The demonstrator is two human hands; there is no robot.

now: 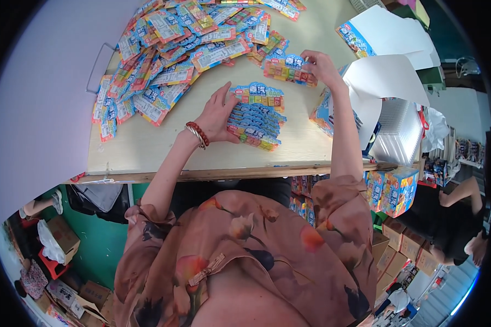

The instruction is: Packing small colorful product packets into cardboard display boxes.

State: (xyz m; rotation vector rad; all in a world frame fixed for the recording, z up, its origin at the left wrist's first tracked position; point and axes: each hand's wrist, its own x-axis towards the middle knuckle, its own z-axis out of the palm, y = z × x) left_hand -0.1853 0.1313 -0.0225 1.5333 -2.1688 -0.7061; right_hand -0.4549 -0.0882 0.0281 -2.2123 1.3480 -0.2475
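An overlapping stack of colourful blister-card packs [256, 121] with small coloured pieces, perhaps candy, lies on the table before me. My left hand [218, 115] grips this stack along its left edge, fingers at its far corner and thumb at its near one. Farther off and to the right, my right hand [321, 66] pinches the right end of a single blister-card pack [289, 70]. A large loose heap of similar packs [169, 71] spreads over the far left of the table, some with their printed backs up.
Right of my right forearm stands an open display box [360, 82] with white flaps; another open box [387, 35] is behind it. Nested clear plastic trays [395, 131] lie at the right edge. Filled boxes [393, 191] sit below the table [202, 158]. Another person [447, 218] is at far right.
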